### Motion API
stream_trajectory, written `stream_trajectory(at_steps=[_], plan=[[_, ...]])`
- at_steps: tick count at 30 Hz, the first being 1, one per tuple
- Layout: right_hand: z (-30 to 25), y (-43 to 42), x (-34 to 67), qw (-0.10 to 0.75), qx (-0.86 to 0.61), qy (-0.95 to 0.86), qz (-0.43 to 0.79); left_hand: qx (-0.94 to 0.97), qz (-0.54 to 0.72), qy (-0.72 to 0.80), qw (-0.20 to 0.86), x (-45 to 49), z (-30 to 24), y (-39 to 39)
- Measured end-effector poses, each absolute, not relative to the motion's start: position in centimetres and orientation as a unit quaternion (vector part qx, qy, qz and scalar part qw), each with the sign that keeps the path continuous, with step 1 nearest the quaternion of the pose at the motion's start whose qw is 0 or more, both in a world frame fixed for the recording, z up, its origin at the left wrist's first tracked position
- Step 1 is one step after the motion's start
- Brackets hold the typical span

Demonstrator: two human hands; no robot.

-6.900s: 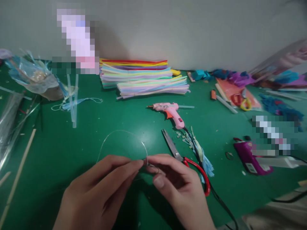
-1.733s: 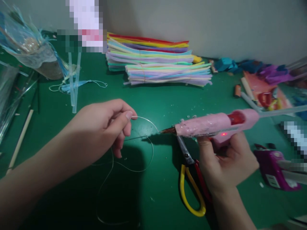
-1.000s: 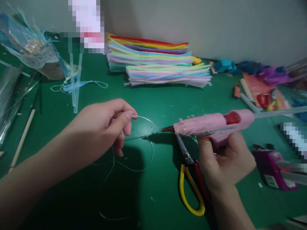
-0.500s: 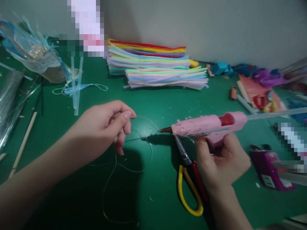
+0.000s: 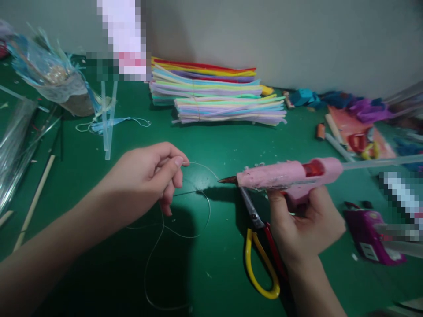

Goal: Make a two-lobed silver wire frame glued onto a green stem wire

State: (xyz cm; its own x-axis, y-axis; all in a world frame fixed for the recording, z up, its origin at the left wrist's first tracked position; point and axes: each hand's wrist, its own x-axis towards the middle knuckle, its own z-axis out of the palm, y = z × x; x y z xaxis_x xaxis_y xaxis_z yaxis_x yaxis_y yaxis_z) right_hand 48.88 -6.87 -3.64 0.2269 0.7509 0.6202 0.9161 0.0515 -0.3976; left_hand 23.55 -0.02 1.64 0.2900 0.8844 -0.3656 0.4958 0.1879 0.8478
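My left hand (image 5: 158, 174) pinches a thin, pale string (image 5: 209, 210) between thumb and forefinger. From the pinch a short length arcs right to the nozzle of a pink glue gun (image 5: 277, 175); whether the two touch, I cannot tell. Loose curves of the string trail down over the green table. My right hand (image 5: 307, 224) is wrapped round the glue gun's handle, nozzle pointing left, with a clear glue stick (image 5: 380, 163) sticking out of its back. Under the gun and right hand lie scissors (image 5: 261, 259) with a yellow and a red handle, partly hidden.
Bundles of coloured pipe cleaners (image 5: 228, 110) lie along the wall. A wrapped pot (image 5: 76, 101), a blue tassel (image 5: 112, 125) and two glue sticks (image 5: 107, 119) are at the left, near wooden sticks (image 5: 36, 198). A purple box (image 5: 366, 233) and small scissors (image 5: 363, 144) are at the right.
The view has shifted very slightly. Both hands keep nearly the same pose, with the string's end still by the glue gun's nozzle.
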Motion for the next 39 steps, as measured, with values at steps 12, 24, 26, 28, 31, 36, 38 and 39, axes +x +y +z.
stream_trajectory(at_steps=[12, 24, 26, 28, 31, 36, 38, 39], plan=[[-3.7, -6.4, 48.8, 0.468, -0.697, -0.525, -0.14, 0.385, 0.201, 0.502, 0.748, 24.0, 1.5, -0.4], [-5.1, -6.6, 49.3, 0.513, -0.67, -0.524, -0.119, 0.307, 0.19, 0.427, 0.829, 24.9, 0.3, -1.5], [-5.0, -6.5, 49.2, 0.505, -0.668, -0.533, -0.124, 0.306, 0.182, 0.434, 0.828, 25.1, 0.5, -1.6], [-4.9, -6.5, 49.2, 0.496, -0.67, -0.536, -0.136, 0.306, 0.173, 0.436, 0.829, 25.4, 0.7, -1.7], [-4.9, -6.4, 49.1, 0.486, -0.673, -0.538, -0.145, 0.309, 0.163, 0.427, 0.834, 25.6, 0.8, -1.8], [-4.9, -6.4, 49.0, 0.457, -0.681, -0.551, -0.155, 0.318, 0.144, 0.415, 0.84, 25.7, 0.2, -1.9], [-5.0, -6.4, 49.0, 0.441, -0.687, -0.554, -0.161, 0.318, 0.145, 0.41, 0.842, 25.7, 0.0, -1.9], [-5.0, -6.5, 49.0, 0.434, -0.691, -0.554, -0.165, 0.318, 0.149, 0.409, 0.842, 25.7, -0.1, -1.9]])
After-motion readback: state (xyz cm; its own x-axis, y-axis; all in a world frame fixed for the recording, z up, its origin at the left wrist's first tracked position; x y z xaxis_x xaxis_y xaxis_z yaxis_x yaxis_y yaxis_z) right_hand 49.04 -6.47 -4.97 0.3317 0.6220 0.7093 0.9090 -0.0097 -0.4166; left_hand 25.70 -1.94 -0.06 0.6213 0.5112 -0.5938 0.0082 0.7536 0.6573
